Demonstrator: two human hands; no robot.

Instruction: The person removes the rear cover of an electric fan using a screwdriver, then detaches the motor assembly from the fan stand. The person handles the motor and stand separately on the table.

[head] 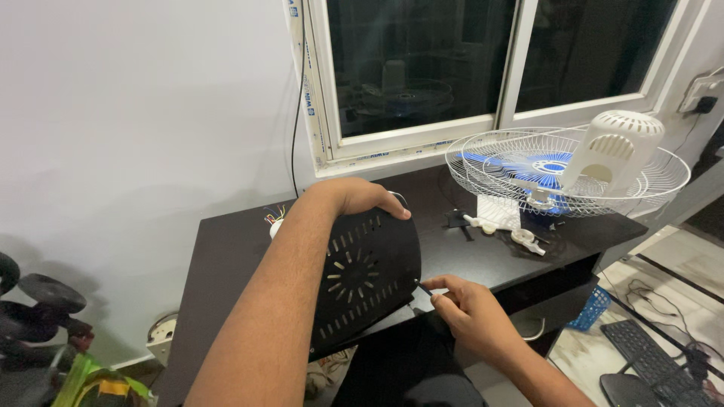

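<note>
Black slotted cover plate (369,275), curved and pierced with vent slits, is propped tilted over the front edge of a dark desk (226,256). Left hand (358,197) curls closed over its top edge. Right hand (471,310) pinches a thin dark tool (424,287) against the plate's lower right edge. Farther right on the desk lies a white fan (573,169) with a wire cage and blue blades, below a white-framed window (422,128) that is dark. A keyboard (652,350) lies on the tiled floor.
</note>
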